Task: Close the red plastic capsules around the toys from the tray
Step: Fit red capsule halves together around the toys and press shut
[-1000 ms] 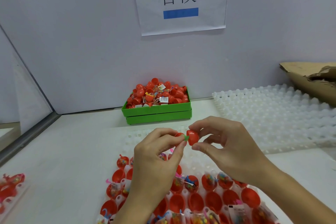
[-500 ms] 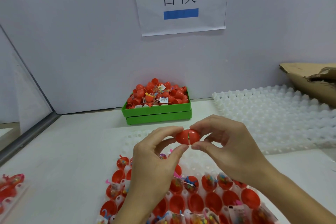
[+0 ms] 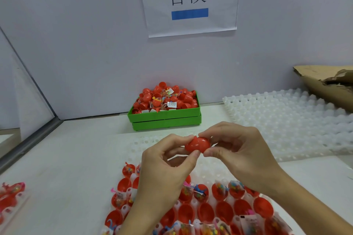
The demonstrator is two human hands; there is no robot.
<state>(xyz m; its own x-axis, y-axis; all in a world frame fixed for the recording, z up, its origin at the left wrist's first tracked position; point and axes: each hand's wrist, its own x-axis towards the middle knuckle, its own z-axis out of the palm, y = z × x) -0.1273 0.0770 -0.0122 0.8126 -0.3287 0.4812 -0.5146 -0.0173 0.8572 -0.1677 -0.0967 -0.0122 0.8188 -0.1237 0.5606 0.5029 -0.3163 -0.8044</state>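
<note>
Two hands meet above the near tray (image 3: pixel 214 170), pinching one red capsule (image 3: pixel 197 144) between them. The left hand (image 3: pixel 164 170) grips the capsule's left half with thumb and forefinger curled round it, while the right hand (image 3: pixel 240 150) pinches the right half the same way, its other fingers folded loosely behind. The two halves sit pressed together with a seam showing down the middle and a small notch at the top edge; whether they have fully snapped tight cannot be told. Below the hands, the near tray is a white dimpled sheet whose front rows hold open red capsule halves (image 3: pixel 204 213), some bare inside and some with small wrapped toys (image 3: pixel 219 190) of mixed colours lying in them. Farther back, against the wall, a green bin (image 3: pixel 164 118) is heaped with red capsules and a few loose wrappers. To the right lies a second white dimpled tray (image 3: pixel 286 120), and past it a piece of torn brown cardboard (image 3: pixel 324 82). A paper sign (image 3: pixel 189 0) with two printed characters and a blue bar hangs on the wall above the bin. At the left edge, another small tray (image 3: pixel 11 194) holds more red pieces.
</note>
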